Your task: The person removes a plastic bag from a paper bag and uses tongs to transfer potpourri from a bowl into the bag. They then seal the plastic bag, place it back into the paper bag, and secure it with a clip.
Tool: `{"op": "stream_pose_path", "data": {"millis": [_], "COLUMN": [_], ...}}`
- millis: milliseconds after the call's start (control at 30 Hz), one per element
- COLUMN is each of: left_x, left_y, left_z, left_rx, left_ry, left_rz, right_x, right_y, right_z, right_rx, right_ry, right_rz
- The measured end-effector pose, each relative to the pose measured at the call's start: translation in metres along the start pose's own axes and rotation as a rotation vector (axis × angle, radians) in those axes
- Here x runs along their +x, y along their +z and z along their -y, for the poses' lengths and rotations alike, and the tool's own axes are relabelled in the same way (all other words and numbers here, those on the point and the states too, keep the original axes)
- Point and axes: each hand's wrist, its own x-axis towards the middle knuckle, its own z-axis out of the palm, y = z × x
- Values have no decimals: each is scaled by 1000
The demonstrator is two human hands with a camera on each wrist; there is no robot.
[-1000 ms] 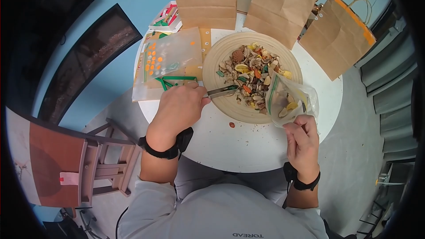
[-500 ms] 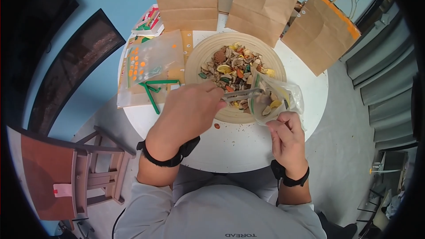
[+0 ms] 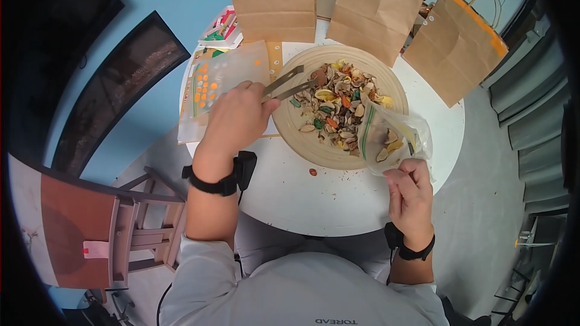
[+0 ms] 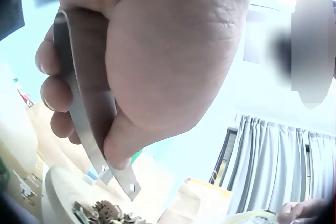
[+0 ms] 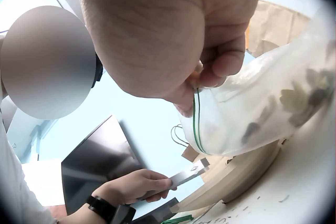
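Note:
Metal tongs (image 3: 290,84) are gripped in my left hand (image 3: 238,115), their tips apart over the left part of a round wooden plate (image 3: 296,139). In the left wrist view nothing shows between the tong tips (image 4: 118,179). Dried potpourri pieces (image 3: 344,102) are heaped on the plate. My right hand (image 3: 412,196) pinches the edge of a clear zip bag (image 3: 396,139) at the plate's right side. Some yellow and brown pieces lie inside the bag, seen also in the right wrist view (image 5: 296,98).
Paper bags (image 3: 272,6) (image 3: 377,12) (image 3: 456,48) stand along the back and right of the white table (image 3: 290,205). To the left lie a plastic bag with orange dots (image 3: 232,72) and a tray of coloured items (image 3: 223,30). One reddish piece (image 3: 313,172) lies near the front.
The left hand with the tongs went right to the zip bag's mouth, then moved back left and up, with the tongs opened. The right hand still holds the bag in nearly the same place.

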Motion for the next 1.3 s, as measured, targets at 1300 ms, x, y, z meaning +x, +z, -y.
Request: {"op": "stream_pose_path", "data": {"millis": [1300], "left_x": [-38], "left_y": [-13], "left_z": [-15], "left_rx": [17], "left_ry": [36], "left_rz": [63], "right_x": [-7], "right_y": [-11], "right_z": [-1], "right_rx": [-67], "right_ry": [-17], "right_rz": [-115]}}
